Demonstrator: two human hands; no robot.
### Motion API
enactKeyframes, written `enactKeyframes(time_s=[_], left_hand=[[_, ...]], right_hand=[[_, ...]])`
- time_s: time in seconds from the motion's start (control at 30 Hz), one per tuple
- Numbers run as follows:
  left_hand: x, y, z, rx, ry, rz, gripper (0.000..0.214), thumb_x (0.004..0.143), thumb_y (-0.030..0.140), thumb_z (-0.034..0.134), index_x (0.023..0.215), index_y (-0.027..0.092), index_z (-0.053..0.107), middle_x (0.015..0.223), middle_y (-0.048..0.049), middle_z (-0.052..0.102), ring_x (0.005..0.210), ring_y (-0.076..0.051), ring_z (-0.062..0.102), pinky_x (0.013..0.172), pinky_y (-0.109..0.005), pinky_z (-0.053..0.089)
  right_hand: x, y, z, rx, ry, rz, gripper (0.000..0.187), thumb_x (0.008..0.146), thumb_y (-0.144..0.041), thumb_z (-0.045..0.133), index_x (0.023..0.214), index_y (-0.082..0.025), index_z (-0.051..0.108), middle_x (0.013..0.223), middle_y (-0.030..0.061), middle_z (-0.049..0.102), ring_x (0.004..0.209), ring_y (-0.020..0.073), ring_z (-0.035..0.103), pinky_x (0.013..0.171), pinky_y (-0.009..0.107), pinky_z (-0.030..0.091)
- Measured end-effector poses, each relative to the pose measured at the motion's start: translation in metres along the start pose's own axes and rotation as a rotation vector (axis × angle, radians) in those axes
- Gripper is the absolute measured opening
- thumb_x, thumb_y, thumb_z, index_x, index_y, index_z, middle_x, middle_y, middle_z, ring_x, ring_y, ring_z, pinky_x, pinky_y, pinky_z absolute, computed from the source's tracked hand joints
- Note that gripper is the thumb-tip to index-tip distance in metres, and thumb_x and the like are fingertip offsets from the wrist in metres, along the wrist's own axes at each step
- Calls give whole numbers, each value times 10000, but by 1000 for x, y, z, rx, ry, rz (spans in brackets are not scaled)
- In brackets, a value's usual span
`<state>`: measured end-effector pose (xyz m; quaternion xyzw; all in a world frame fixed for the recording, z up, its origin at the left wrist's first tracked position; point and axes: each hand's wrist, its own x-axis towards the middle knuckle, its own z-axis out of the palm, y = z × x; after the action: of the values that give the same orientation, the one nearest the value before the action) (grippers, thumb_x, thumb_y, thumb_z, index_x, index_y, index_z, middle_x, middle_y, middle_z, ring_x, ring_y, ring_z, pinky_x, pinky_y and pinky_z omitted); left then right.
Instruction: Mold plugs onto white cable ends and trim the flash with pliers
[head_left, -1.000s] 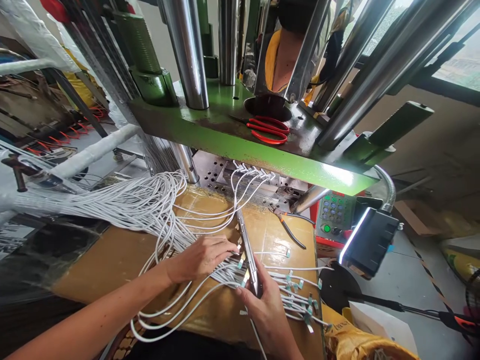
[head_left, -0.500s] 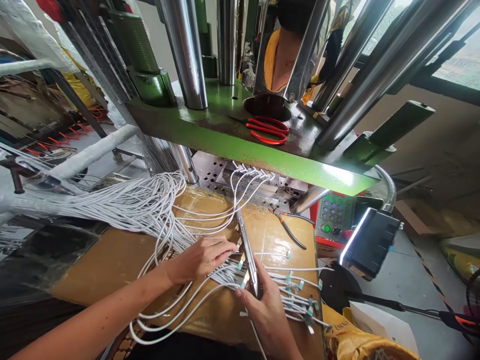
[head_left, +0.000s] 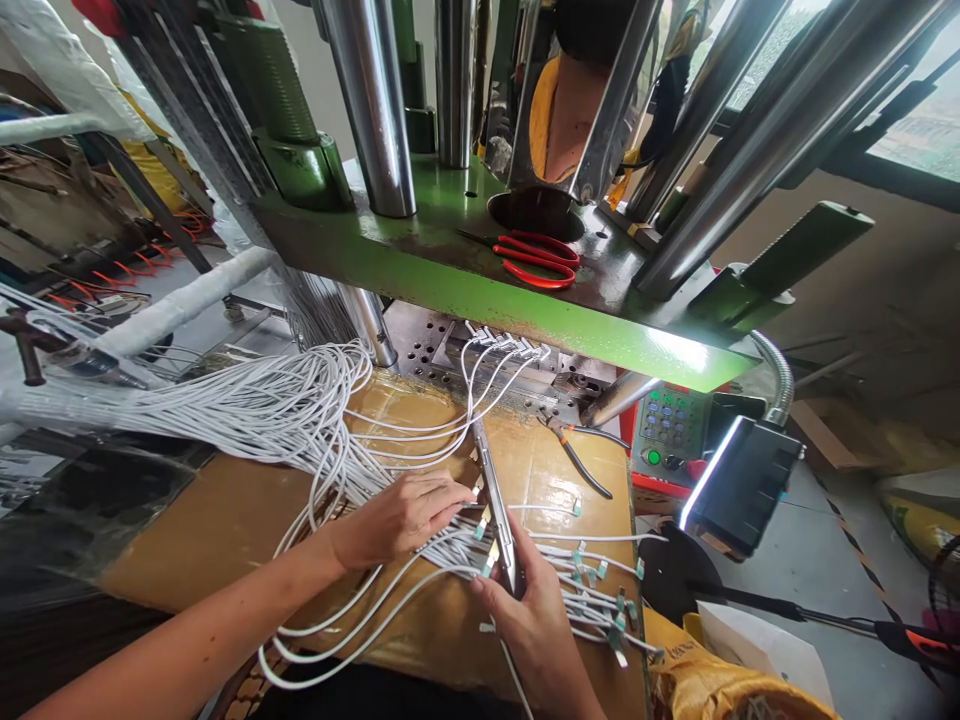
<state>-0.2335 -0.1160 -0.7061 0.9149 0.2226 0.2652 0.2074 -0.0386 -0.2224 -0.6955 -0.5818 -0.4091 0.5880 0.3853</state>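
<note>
The white cables [head_left: 450,545] are lying in a dense fan across a cardboard sheet [head_left: 225,530], with their tagged ends [head_left: 619,635] splaying out to the right and a thick bundle [head_left: 247,400] trailing away to the left. A slim metal bar [head_left: 491,500] is lying slantwise over the cables, its lower end held up by the right hand [head_left: 525,640]. That hand is curling around the bar and pinching it between the thumb and the fingers, with the wrist coming in from the bottom of the view. The left hand [head_left: 397,520] is reaching across from the left, its fingers pressed together and stretched out flat, resting on the cables with the fingertips just beside the bar. Above the hands, more cable ends are running up into a steel mold plate [head_left: 427,350], under a green press plate [head_left: 450,290] on shiny steel columns [head_left: 367,100]. Red-handled scissors [head_left: 536,260] are sitting on the green plate, and pliers [head_left: 581,465] are lying on the cardboard to the right of the bar. Further right, a control panel [head_left: 667,435] and a black lamp [head_left: 742,485] are standing near the sheet, and a yellow sack [head_left: 712,680] is bulging at the lower edge. Compared with half a second ago, both hands are holding almost the same pose, and the bar and cables are staying put, with only the view shifting very slightly.
</note>
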Motion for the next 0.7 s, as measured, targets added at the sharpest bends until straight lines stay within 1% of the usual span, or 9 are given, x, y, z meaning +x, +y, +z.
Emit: enactKeyframes(time_s=[0.3,0.43,0.7], left_hand=[[-1,-1,1,-9,23,-5,233,971,99,388,1081,139,588,887,-70,669,822,-165,630,771,-284,514],[-2,-1,1,-21,-3,8,224,975,100,390,1100,138,572,921,-78,666,847,-172,627,792,-296,509],[-3,-3,3,-40,-8,-11,231,970,100,396,1102,138,581,924,-77,666,854,-174,625,802,-304,509]], right_hand=[[0,0,0,-15,-9,-12,785,751,-434,693,1416,-121,417,716,-41,426,634,122,357,575,239,350],[0,0,0,3,-10,-7,802,748,-446,696,1422,-121,407,731,-31,442,656,132,381,597,248,378],[-1,0,1,-1,23,-4,764,725,-450,718,1388,-165,468,724,-34,451,643,130,392,594,243,393]])
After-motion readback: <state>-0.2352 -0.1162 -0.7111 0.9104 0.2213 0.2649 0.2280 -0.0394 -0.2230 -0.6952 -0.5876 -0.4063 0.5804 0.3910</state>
